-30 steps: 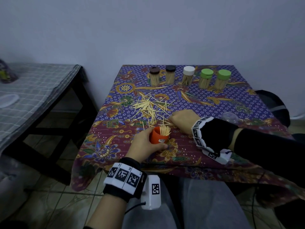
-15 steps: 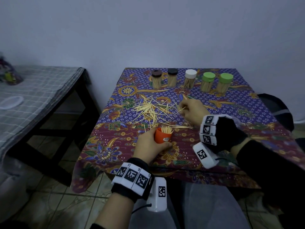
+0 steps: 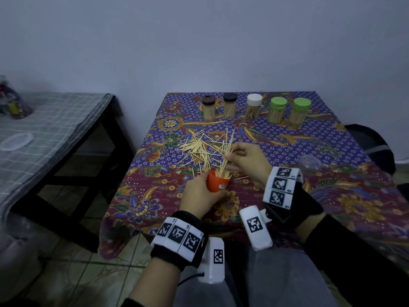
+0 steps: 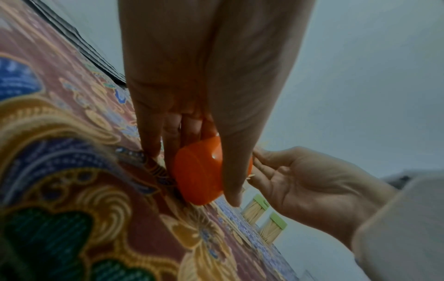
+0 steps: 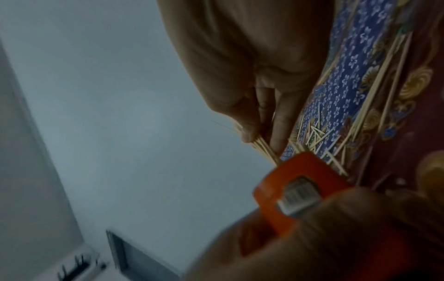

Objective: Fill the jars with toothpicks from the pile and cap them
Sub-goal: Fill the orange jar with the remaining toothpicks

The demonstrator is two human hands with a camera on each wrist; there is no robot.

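Observation:
My left hand (image 3: 200,194) grips an orange jar (image 3: 216,184) near the table's front edge, tilted a little, with toothpicks standing in its open mouth. The same orange jar (image 4: 200,172) fills the left wrist view, thumb and fingers wrapped round it. My right hand (image 3: 244,159) pinches a bundle of toothpicks (image 3: 227,149) just above the jar's mouth, their lower ends entering it. In the right wrist view the toothpick bundle (image 5: 263,147) runs from thumb and fingers down to the jar (image 5: 298,188). The loose toothpick pile (image 3: 197,148) lies behind the jar.
Five capped jars of toothpicks stand in a row at the table's back: brown (image 3: 208,108), black (image 3: 229,105), white (image 3: 254,106), and two green (image 3: 277,109) (image 3: 301,110). A clear lid (image 3: 309,161) lies at the right. A second table (image 3: 51,129) stands to the left.
My right hand lifted from the pile with a bundle of toothpicks and swung it over the orange jar. The left hand kept its grip on the jar.

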